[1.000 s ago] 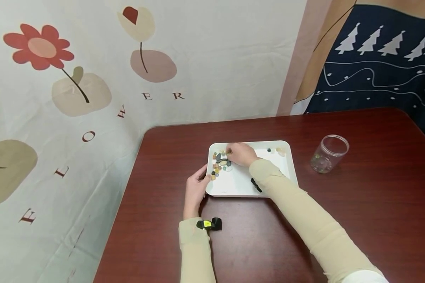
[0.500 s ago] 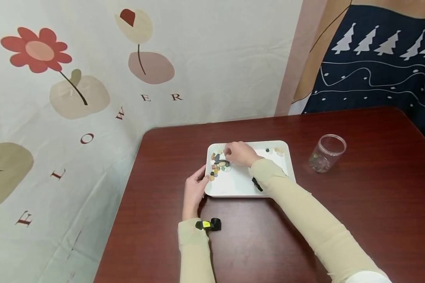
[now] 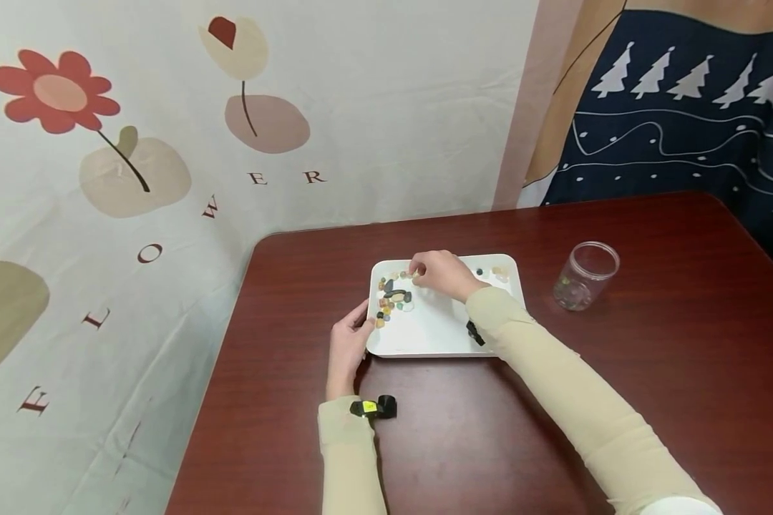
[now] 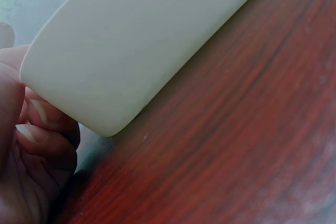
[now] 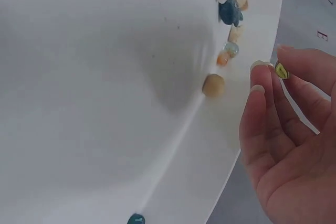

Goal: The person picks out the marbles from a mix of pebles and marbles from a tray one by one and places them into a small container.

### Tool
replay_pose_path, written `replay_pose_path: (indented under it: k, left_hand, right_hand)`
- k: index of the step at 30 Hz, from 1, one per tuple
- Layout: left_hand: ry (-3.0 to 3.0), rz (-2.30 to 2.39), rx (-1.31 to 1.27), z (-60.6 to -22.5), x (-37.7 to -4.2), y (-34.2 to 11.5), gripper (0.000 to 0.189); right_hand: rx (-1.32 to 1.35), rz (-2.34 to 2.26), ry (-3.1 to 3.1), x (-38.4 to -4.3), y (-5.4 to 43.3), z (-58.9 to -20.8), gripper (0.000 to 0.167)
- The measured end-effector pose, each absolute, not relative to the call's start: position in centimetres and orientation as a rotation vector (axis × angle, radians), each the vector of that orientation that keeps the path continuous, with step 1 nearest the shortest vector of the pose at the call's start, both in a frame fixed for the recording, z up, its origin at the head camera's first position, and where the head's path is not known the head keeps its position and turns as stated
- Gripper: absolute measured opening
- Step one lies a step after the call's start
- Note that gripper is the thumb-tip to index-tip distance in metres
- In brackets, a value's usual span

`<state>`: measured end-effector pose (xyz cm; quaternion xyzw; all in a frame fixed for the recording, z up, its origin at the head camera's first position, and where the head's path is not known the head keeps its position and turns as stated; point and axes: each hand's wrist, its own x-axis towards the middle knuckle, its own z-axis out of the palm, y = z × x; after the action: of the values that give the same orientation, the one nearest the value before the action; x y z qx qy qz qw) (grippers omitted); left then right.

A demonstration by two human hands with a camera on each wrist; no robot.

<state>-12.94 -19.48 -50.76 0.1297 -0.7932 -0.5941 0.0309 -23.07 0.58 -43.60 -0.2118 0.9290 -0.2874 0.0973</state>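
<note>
A white tray (image 3: 451, 325) lies on the table, with my left hand (image 3: 348, 350) gripping its left edge. In the left wrist view the left thumb and curled fingers (image 4: 44, 140) hold the tray's corner (image 4: 100, 103). My right hand (image 3: 446, 274) is over the tray's far side. Its thumb and fingertips pinch a small yellow-green glass bead (image 5: 282, 70), held above the rim in the right wrist view. Below it on the tray sit a round tan stone (image 5: 213, 85), an orange bead (image 5: 223, 59) and a dark blue stone (image 5: 229, 11). Several stones (image 3: 397, 296) cluster on the tray's left part.
A clear jar (image 3: 585, 277) with some glassy pieces at its bottom stands right of the tray. A dark bead (image 3: 479, 272) and pale stones (image 3: 499, 272) lie in the tray's far right corner. The brown table (image 3: 438, 429) meets a printed curtain (image 3: 386, 143) behind.
My right hand has lifted and shifted slightly right and away from the stone cluster. The left hand keeps its hold on the tray. The head view has turned slightly right.
</note>
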Motion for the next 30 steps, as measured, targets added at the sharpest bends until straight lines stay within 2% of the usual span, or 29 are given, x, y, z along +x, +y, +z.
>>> replay_pose_path:
  k: [18,30]
  left_hand:
    - [-2.481,-1.831,0.427,-49.7,-12.6,-19.3,0.037]
    - [-2.476,-1.791,0.416,-50.7,-12.8,-19.2,0.036]
  right_hand:
    - [-0.705,-0.919,2.750,-20.5,3.9,-41.6,0.014]
    - [-0.804,-0.844,2.848,-17.9,5.5,-40.7,0.016]
